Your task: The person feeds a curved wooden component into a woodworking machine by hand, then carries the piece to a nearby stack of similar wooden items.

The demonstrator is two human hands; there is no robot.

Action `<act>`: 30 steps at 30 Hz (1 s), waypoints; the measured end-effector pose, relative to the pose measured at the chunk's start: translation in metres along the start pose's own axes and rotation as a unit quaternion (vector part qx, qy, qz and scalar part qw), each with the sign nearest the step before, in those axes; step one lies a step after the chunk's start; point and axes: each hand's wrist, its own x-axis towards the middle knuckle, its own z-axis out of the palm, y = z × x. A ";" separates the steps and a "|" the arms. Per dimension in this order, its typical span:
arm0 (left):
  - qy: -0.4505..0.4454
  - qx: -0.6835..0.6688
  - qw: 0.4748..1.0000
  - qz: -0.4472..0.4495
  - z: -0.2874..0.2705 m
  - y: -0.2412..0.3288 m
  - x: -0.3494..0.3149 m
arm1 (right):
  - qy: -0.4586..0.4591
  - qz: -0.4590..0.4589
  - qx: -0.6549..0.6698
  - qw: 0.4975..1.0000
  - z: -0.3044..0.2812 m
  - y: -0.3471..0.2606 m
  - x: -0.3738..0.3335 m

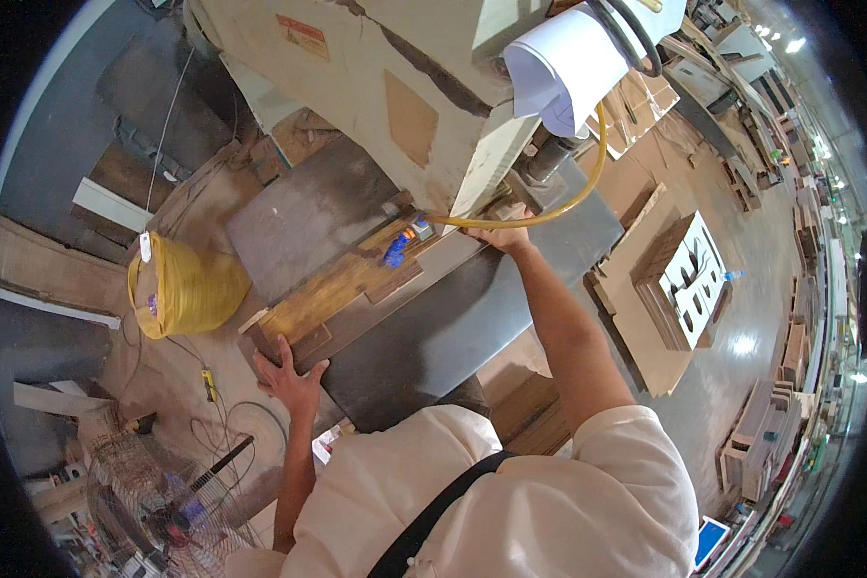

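"Why does the left hand [292,379] spread its fingers at the board [323,291]?"
"Perhaps to steady it on the table [433,332]."
"And the right hand [504,233]?"
"Near the other end; fingers I cannot tell."

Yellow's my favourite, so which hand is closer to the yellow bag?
The left hand, spread at one end of the wooden board; the right hand is farther from the yellow bag, beside the yellow hose.

The left hand [294,380] spreads its fingers at the left end of a long brown board [385,301] on a dark metal bench [433,337]. The right hand [501,234] is at the other end, beside a pale machine [356,87].
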 end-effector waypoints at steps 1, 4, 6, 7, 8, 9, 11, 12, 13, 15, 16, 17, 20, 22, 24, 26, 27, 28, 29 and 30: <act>-0.002 0.001 1.000 0.000 0.000 0.000 0.000 | -0.005 0.004 -0.007 1.000 0.003 0.002 0.001; -0.012 0.004 1.000 -0.004 0.001 -0.001 0.000 | 0.080 0.018 0.024 0.996 0.004 0.002 -0.002; -0.021 0.004 1.000 -0.010 0.001 -0.001 0.001 | 0.166 0.017 0.024 0.986 0.002 0.002 -0.004; -0.024 0.004 1.000 -0.012 0.002 0.000 0.001 | 0.207 0.011 0.004 0.978 0.000 0.002 -0.004; -0.027 0.005 1.000 -0.014 0.002 0.000 0.002 | 0.175 0.016 0.041 0.984 -0.001 0.003 -0.003; -0.029 0.004 0.999 -0.016 0.002 0.002 0.003 | 0.143 0.023 0.077 0.986 -0.002 0.004 0.000; -0.027 0.005 0.999 -0.019 0.000 0.003 0.001 | -0.014 0.039 0.224 0.974 -0.005 0.007 0.009; -0.028 0.004 0.999 -0.016 0.000 0.005 0.002 | -0.063 0.047 0.274 0.958 0.000 0.013 0.012; -0.027 0.007 0.999 -0.015 0.000 0.005 0.003 | -0.054 0.038 0.292 0.954 0.006 0.016 0.012; -0.026 0.013 1.000 -0.012 0.001 0.005 0.004 | -0.070 0.044 0.264 0.961 0.022 0.022 0.018; -0.027 0.012 1.000 -0.008 0.002 0.009 0.006 | -0.097 0.063 0.218 0.969 0.033 0.028 0.020; -0.028 0.011 1.000 -0.003 0.003 0.013 0.008 | -0.094 0.068 0.204 0.972 0.043 0.036 0.018; -0.021 0.009 1.000 -0.007 0.001 0.012 0.007 | -0.046 0.034 0.232 0.971 0.048 0.031 0.020; -0.016 0.008 1.000 -0.007 0.002 0.011 0.006 | -0.028 0.016 0.255 0.966 0.046 0.029 0.022; -0.012 0.015 1.000 -0.008 0.003 0.011 0.004 | -0.021 0.008 0.287 0.958 0.045 0.027 0.022; -0.021 0.027 0.999 -0.018 0.002 0.011 0.004 | -0.004 0.002 0.317 0.949 0.044 0.025 0.024; -0.026 0.031 0.999 -0.020 0.002 0.013 0.005 | 0.007 0.002 0.321 0.947 0.048 0.028 0.024; -0.027 0.022 0.999 -0.012 0.003 0.016 0.007 | 0.023 0.007 0.306 0.952 0.058 0.039 0.024; -0.028 0.012 1.000 -0.005 0.004 0.019 0.009 | 0.021 0.014 0.299 0.954 0.068 0.049 0.021; -0.026 0.009 1.000 -0.009 0.002 0.019 0.007 | 0.016 0.011 0.299 0.954 0.070 0.044 0.024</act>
